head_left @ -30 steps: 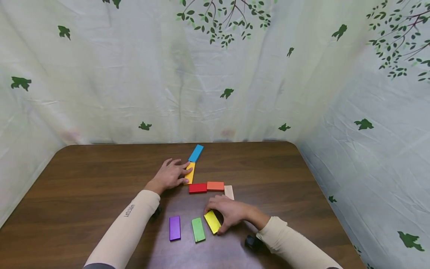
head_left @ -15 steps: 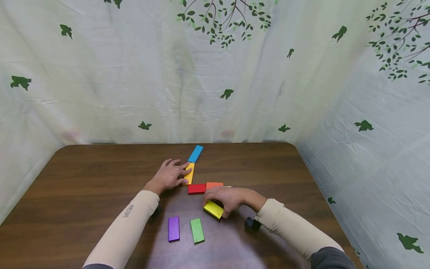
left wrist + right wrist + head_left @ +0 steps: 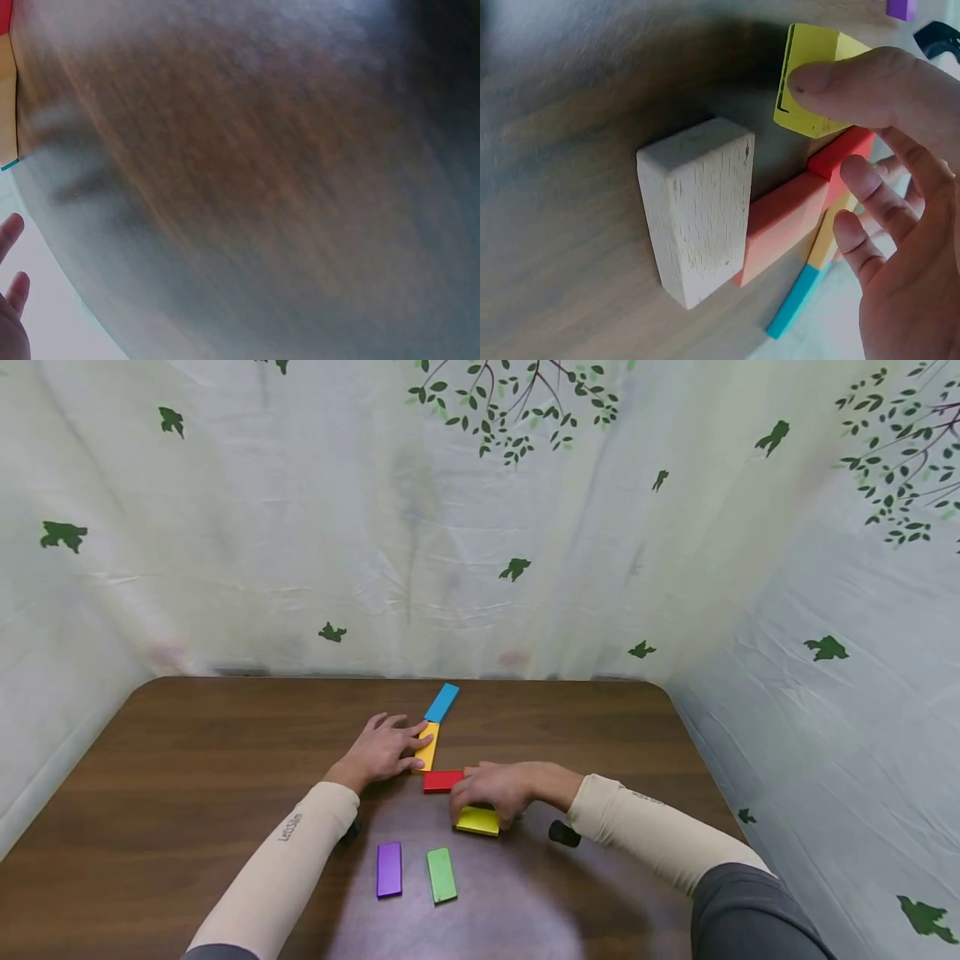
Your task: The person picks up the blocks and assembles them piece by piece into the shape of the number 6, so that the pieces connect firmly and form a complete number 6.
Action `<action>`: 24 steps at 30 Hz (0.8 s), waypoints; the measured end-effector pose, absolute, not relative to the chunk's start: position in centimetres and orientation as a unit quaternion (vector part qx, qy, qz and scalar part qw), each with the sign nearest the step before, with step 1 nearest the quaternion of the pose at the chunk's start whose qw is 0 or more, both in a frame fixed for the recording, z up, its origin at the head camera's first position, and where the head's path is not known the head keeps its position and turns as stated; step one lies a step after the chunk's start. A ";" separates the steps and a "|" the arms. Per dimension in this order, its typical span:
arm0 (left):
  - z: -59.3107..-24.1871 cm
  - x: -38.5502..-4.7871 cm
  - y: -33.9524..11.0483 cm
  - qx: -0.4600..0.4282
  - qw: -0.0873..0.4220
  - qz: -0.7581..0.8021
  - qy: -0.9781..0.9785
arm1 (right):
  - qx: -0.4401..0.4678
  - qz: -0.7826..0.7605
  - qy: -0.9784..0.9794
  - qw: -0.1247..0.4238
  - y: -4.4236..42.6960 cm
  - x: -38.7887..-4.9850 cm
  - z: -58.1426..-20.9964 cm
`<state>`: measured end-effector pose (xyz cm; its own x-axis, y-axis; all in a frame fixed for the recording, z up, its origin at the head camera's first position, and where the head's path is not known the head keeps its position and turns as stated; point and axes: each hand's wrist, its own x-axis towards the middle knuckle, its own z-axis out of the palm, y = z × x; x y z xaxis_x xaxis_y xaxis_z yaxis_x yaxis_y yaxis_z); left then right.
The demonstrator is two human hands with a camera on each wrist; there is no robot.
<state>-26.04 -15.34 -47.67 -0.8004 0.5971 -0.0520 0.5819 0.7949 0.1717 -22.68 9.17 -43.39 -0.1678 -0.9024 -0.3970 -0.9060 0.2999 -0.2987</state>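
Note:
My right hand grips the yellow block by its ends; in the right wrist view the thumb presses one end of the yellow block. Just beyond lie the red block and the orange block, end to end, with the plain wooden block angled at the orange one's end. My left hand rests its fingers, loosely spread, on the amber block. A blue block touches the amber one's far end.
On the near part of the brown table lie a purple block and a green block, apart from each other. A pale curtain with leaf prints hangs behind the table.
The yellow block has moved away from the green one toward the red and orange blocks and turned crosswise in my right hand. My left hand has stayed in place.

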 end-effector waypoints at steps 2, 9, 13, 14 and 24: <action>-47.6 -26.0 -15.2 0.310 0.055 0.076 0.946 | -0.606 0.034 0.757 0.242 9.1 -22.7 -43.4; -47.6 -25.8 -14.9 0.308 0.059 0.073 0.947 | -0.620 0.085 0.739 0.248 9.1 -22.0 -43.2; -47.6 -25.6 -14.8 0.301 0.063 0.074 0.949 | -0.620 0.085 0.737 0.254 9.2 -21.8 -43.3; -47.6 -25.6 -14.8 0.300 0.064 0.074 0.949 | -0.622 0.086 0.736 0.253 9.3 -21.8 -43.3; -47.8 -25.4 -14.8 0.298 0.061 0.082 0.949 | -0.633 0.092 0.731 0.237 9.7 -21.7 -43.7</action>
<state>-25.45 -14.81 -47.75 -0.8154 0.5749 -0.0675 0.5548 0.8094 0.1926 -21.65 9.74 -43.66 -0.0857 -0.8828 -0.4619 -0.9694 0.1809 -0.1659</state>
